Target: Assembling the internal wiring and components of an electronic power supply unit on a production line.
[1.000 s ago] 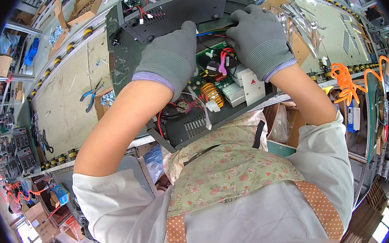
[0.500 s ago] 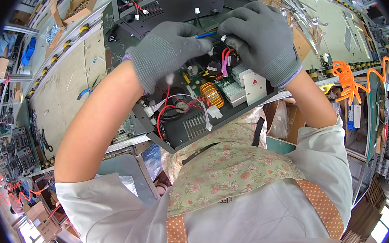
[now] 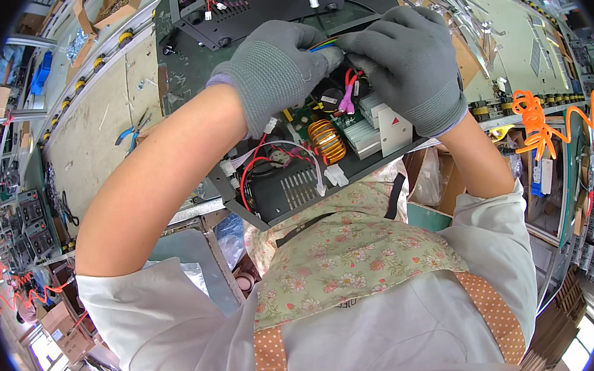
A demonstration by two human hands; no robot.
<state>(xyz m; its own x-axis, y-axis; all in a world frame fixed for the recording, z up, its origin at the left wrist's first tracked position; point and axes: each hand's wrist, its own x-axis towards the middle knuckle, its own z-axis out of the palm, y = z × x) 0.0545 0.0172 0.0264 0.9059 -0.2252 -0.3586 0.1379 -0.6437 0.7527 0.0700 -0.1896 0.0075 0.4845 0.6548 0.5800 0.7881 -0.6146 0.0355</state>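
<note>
Head: blk chassis (image 3: 270, 202) w/ coil (image 3: 327, 141)

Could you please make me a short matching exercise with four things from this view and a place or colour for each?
Column one
1. Coloured wires
2. Ring-shaped coil
3. Pliers
4. Apron

Column two
A. Lying on the bench, left of the open case
B. Pale green with flowers
C. Showing between the gloved left hand and right hand
D. Copper-coloured, inside the open case

Right pairs: 1-C, 2-D, 3-A, 4-B.
</note>
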